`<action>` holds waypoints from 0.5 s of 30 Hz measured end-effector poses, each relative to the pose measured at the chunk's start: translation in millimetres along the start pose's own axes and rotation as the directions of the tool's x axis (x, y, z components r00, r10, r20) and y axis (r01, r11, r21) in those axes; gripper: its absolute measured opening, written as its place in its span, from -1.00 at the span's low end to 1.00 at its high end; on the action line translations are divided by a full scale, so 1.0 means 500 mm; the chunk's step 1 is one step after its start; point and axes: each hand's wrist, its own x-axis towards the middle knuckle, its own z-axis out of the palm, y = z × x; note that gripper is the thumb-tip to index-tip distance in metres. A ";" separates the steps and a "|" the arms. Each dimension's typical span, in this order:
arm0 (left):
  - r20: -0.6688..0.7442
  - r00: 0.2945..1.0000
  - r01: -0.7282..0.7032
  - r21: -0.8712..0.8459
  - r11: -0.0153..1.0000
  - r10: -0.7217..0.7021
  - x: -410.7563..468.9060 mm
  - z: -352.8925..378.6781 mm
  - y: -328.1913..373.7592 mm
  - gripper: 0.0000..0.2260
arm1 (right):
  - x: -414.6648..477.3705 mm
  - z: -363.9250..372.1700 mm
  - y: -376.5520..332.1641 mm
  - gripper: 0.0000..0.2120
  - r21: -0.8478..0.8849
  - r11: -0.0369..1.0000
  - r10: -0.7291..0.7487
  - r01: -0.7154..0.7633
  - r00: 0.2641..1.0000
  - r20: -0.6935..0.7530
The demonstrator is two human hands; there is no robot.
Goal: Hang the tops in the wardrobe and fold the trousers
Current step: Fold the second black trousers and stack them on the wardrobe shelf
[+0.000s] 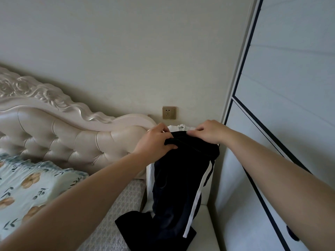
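Left hand (pixel 155 140), right hand (pixel 208 132) pinch waistband of navy white-striped trousers (pixel 177 178); pale dark-trimmed wardrobe (pixel 282 105) close at 3 o'clock, cream tufted headboard (pixel 72 138) at 9.

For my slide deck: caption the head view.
Left hand and right hand hold dark white-striped trousers up beside the wardrobe.

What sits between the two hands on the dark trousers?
Head view: the waistband of the dark trousers spans from the left hand to the right hand, both gripping it. White fabric shows just behind it.
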 end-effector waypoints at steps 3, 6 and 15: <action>0.016 1.000 -0.028 0.040 0.999 0.027 0.000 0.005 0.010 -0.74 | 0.001 0.005 -0.018 -0.64 -0.094 0.995 0.040 -0.036 0.998 0.042; -0.003 1.000 -0.003 0.052 0.999 0.003 0.003 0.003 0.006 -0.73 | -0.014 -0.007 -0.024 -0.69 -0.185 0.981 0.105 -0.063 0.968 0.227; -0.004 0.989 0.149 -0.048 0.988 -0.149 0.010 -0.006 -0.010 -0.78 | -0.018 -0.008 0.019 -0.63 -0.234 0.971 -0.029 0.047 0.996 0.080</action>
